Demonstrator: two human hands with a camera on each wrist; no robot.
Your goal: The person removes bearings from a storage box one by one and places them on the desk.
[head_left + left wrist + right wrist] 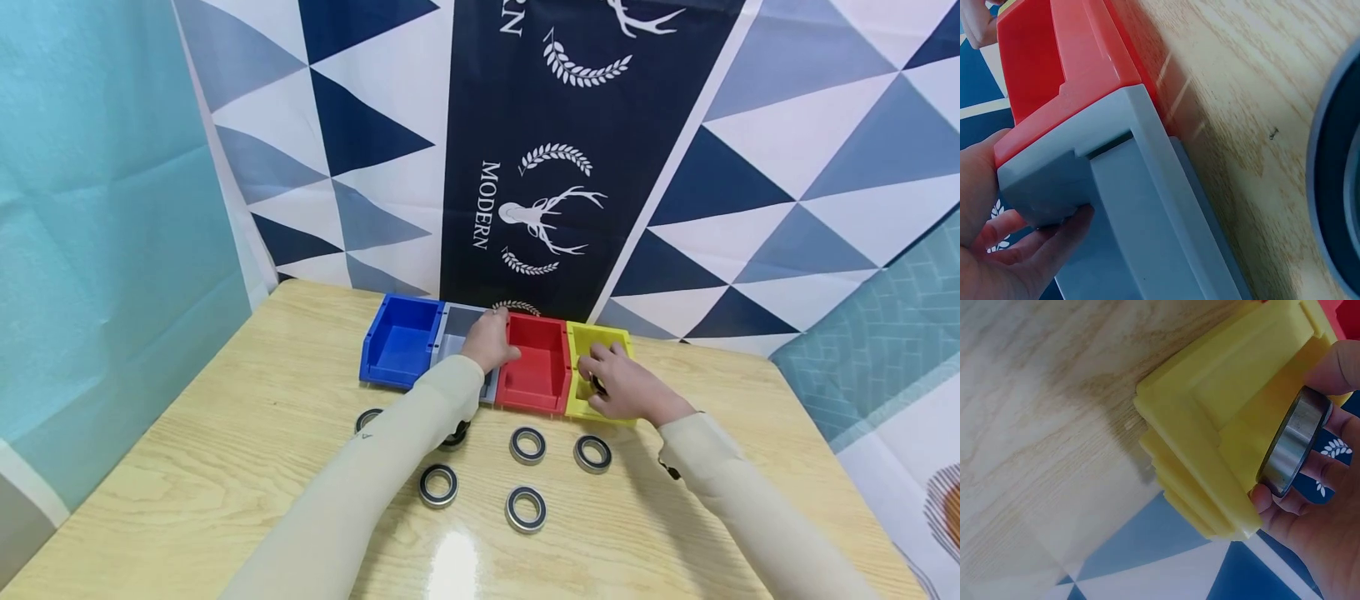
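Observation:
My right hand (622, 387) pinches a ball bearing (1294, 444) by its edge between thumb and fingers, tilted at the mouth of the yellow bin (1191, 450). In the head view most of that bearing is hidden by the fingers. My left hand (489, 340) lies across the side where the grey bin (1147, 212) meets the red bin (534, 367). Its fingers (1063, 244) reach inside the grey bin and the thumb is on the red side, gripping the adjoining walls. No bearing shows clearly in this hand.
A blue bin (405, 337) stands at the left end of the row. Several bearings lie flat on the wooden table (247, 467) before the bins, among them one bearing (526, 509) nearest me and one bearing (592, 454) at the right. A patterned cloth (375, 125) hangs behind.

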